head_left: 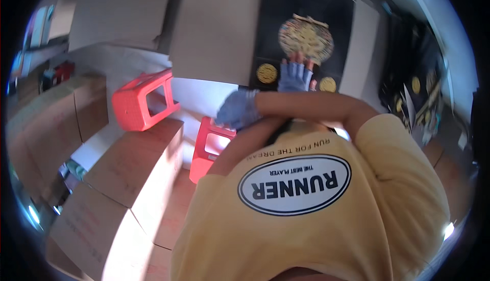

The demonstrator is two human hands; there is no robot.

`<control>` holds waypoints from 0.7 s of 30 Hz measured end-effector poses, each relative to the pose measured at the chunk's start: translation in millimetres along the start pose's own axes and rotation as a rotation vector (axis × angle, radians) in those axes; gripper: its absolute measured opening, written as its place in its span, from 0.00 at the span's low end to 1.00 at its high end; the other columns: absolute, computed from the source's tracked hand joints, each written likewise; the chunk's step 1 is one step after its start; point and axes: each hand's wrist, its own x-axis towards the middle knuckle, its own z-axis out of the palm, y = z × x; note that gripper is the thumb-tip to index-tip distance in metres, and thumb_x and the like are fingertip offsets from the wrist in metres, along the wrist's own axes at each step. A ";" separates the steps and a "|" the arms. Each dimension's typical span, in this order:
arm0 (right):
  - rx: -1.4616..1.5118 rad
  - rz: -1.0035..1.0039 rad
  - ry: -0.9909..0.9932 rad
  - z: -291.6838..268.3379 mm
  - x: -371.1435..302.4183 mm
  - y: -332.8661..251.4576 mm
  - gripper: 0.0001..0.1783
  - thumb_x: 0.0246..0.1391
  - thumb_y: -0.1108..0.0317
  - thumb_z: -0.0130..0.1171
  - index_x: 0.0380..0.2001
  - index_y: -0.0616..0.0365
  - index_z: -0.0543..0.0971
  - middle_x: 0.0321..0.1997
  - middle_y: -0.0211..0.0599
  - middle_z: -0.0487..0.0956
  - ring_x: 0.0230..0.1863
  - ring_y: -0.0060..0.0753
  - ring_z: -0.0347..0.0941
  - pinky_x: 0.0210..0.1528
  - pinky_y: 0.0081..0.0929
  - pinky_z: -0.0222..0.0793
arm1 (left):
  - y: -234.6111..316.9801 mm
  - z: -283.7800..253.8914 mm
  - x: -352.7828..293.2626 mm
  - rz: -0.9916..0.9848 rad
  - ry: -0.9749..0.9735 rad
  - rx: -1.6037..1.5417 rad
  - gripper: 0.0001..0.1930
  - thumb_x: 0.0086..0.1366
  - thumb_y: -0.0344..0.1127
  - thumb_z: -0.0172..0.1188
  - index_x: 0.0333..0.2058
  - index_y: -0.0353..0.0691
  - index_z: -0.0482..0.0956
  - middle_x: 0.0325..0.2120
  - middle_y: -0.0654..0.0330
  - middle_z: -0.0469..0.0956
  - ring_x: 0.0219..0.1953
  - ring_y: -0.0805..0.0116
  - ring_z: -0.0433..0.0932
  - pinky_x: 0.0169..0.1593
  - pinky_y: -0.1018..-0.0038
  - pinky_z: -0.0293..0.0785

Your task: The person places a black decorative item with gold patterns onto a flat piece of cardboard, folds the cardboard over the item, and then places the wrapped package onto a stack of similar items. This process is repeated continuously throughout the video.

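Observation:
My forearms cross in front of my yellow shirt. My left hand [295, 77], in a grey-blue fingerless glove, lies with its fingers spread and pointing away, over a black panel [270, 31]. Its fingertips meet the lower edge of a round gold and multicoloured design [306, 38] on that panel. Below the design is a gold disc [266, 73] on the left, with another [327, 84] on the right. My right hand [237, 110], gloved alike, is across to the left above a red plastic stool [201, 156]. Its fingers bend down and are mostly hidden; contact with the stool is unclear.
Another red stool [133, 105] lies tipped at the left. Plain brown cardboard [217, 26] flanks the black panel on its left, with another strip [360, 51] on its right. Large cardboard boxes [135, 163] fill the lower left. Dark gold-printed items [423, 87] pile up at the right.

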 end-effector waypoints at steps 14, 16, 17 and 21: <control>0.207 1.345 1.787 59.6 -248.5 -54.2 0.22 0.53 0.58 0.57 0.50 0.53 0.70 0.41 0.57 0.78 0.46 0.64 0.72 0.48 0.50 0.69 | -7.5 -38.2 0.5 0.278 -0.155 0.027 0.37 0.55 0.46 0.60 0.62 0.41 0.59 0.64 0.37 0.51 0.66 0.38 0.51 0.64 0.43 0.49; -0.154 1.336 1.895 56.5 -292.6 -78.0 0.18 0.55 0.61 0.55 0.49 0.53 0.74 0.40 0.54 0.78 0.45 0.59 0.74 0.46 0.46 0.71 | 2.5 -53.0 12.3 0.466 -0.272 -0.165 0.38 0.57 0.46 0.57 0.65 0.40 0.54 0.66 0.36 0.47 0.67 0.36 0.49 0.65 0.43 0.48; -0.066 1.483 1.853 47.9 -327.9 -98.4 0.15 0.54 0.67 0.54 0.46 0.52 0.77 0.41 0.51 0.79 0.44 0.55 0.76 0.44 0.43 0.73 | 7.9 -58.1 17.4 0.537 -0.251 -0.165 0.38 0.59 0.46 0.55 0.65 0.40 0.54 0.66 0.35 0.47 0.67 0.35 0.49 0.65 0.43 0.48; -0.616 1.568 1.921 82.2 -527.0 -125.8 0.13 0.54 0.71 0.56 0.43 0.61 0.76 0.35 0.39 0.80 0.33 0.40 0.78 0.33 0.34 0.73 | 51.4 -74.9 42.4 0.588 -0.235 -0.220 0.37 0.61 0.43 0.54 0.65 0.38 0.52 0.64 0.32 0.47 0.66 0.33 0.49 0.64 0.43 0.49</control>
